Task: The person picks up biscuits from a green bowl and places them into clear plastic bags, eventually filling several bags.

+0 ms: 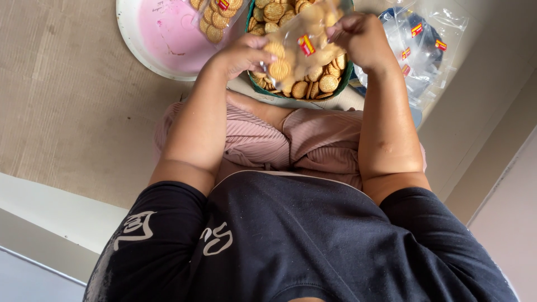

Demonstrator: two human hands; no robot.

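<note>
Item: clear bag of round biscuits, held up between both hands over a green tray heaped with loose biscuits. Left hand closed around the bag's lower side; right hand pinched shut on its upper edge. Likely handling: light, thin slippery film, brittle contents; best gripped at the film edge, not squeezed across the biscuits. Adjacent: pink basin with another filled bag; pile of empty bags at right. Setting: beige floor, person seated.
</note>
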